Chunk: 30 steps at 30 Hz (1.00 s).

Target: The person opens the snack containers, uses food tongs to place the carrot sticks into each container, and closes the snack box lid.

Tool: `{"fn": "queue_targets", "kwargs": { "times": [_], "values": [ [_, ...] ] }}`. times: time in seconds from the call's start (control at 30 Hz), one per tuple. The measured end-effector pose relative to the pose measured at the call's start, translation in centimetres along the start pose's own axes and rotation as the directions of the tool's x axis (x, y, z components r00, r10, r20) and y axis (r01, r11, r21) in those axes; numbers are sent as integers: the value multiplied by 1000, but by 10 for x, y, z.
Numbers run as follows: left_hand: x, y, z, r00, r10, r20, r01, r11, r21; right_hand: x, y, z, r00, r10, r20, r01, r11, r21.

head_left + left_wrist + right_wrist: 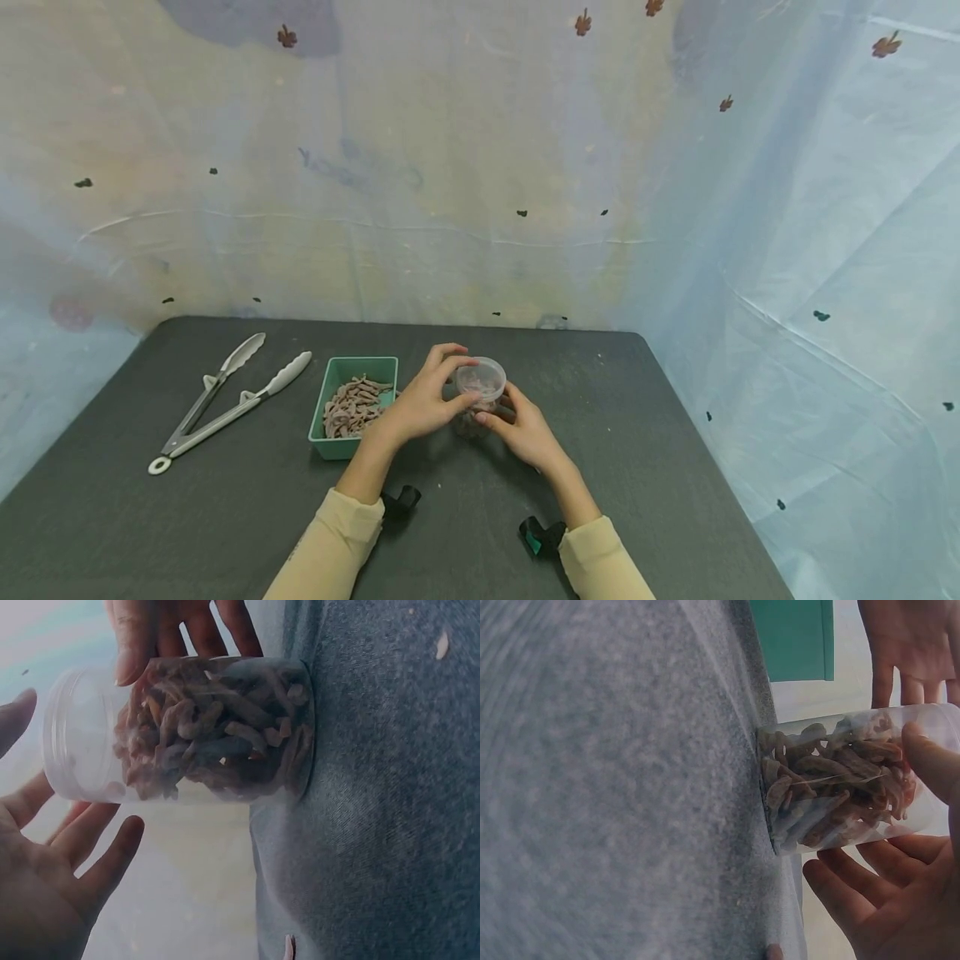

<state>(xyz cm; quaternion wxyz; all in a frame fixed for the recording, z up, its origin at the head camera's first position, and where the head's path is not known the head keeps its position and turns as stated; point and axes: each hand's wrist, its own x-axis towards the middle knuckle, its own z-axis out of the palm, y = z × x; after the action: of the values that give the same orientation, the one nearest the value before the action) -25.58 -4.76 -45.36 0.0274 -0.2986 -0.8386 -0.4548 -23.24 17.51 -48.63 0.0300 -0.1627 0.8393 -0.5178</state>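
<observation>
A clear plastic jar (481, 379) stands upright on the dark table, partly filled with brown dried strips (217, 727). My right hand (528, 433) holds the jar's body, its thumb on the near side and fingers behind. My left hand (422, 402) is at the jar's left, around the upper part near the rim. Its fingers are spread and loosely bent; whether they touch the plastic is unclear. I cannot tell if a lid is on. Just left of that hand sits a green tray (335, 450) with more brown strips (356, 406).
Metal tongs (217, 425) with pale tips lie spread on the table's left side. The table (637, 467) reaches back to a plastic-sheet wall (420, 275), with another sheet on the right. Small crumbs are scattered on the tabletop.
</observation>
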Motion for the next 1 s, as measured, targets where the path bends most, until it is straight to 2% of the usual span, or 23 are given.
{"fn": "queue_targets", "kwargs": {
  "times": [0.17,0.47,0.57,0.77,0.9,1.0],
  "values": [
    [1,-1,2,999,-38,-21,39,999,32,0,-1,0,1000,-6,3,6,1000,4],
    [0,-1,-2,998,56,21,-56,998,-9,0,0,0,1000,-2,3,2,1000,-11],
    [0,-1,-3,997,66,40,-65,998,-22,0,0,0,1000,-12,1,12,1000,-14],
    [1,0,-4,994,51,93,-43,995,-87,-1,-5,-1,1000,-8,-6,8,1000,-1],
    [1,0,-2,998,31,51,-29,998,-56,-1,-5,0,1000,1,-6,-1,1000,3],
    [1,1,1,1000,-14,3,14,1000,-8,1,2,1,1000,-6,-9,6,1000,0]
  ]
}}
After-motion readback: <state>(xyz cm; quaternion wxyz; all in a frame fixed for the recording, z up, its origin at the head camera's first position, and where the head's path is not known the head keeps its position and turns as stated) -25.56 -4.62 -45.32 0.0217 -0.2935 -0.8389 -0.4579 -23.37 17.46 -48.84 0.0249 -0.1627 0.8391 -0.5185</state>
